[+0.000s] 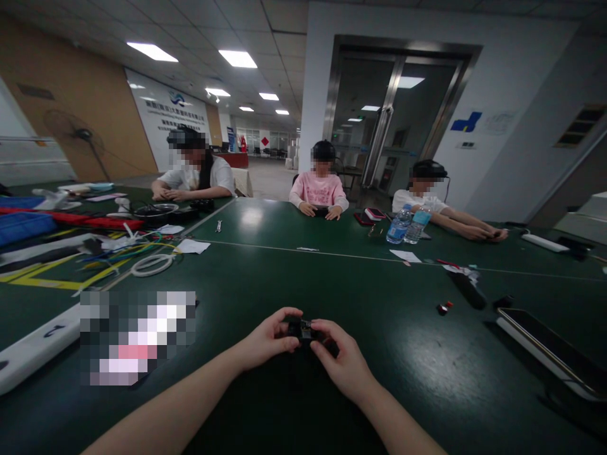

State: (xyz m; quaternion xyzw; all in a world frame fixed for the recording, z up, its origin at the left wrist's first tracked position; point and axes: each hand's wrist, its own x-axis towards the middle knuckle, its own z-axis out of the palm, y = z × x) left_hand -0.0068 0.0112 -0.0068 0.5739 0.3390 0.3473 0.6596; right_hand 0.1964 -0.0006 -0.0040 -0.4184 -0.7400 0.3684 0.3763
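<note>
A small black device (306, 330) with some metallic detail on top is held between my two hands, just above the green table (403, 373). My left hand (272, 338) pinches its left side between thumb and fingers. On the opposite side, the thumb and fingers of my right hand (339, 357) grip it too. Its exact kind is too small and dark to make out, and my fingers cover both ends.
Cables (154, 265), a blue tray (26, 229) and a white power strip (40, 347) lie left. A phone (554, 347) rests at right; small red-and-black parts (443, 308) are nearer. Two water bottles (399, 224) stand farther back. Three people sit across the table.
</note>
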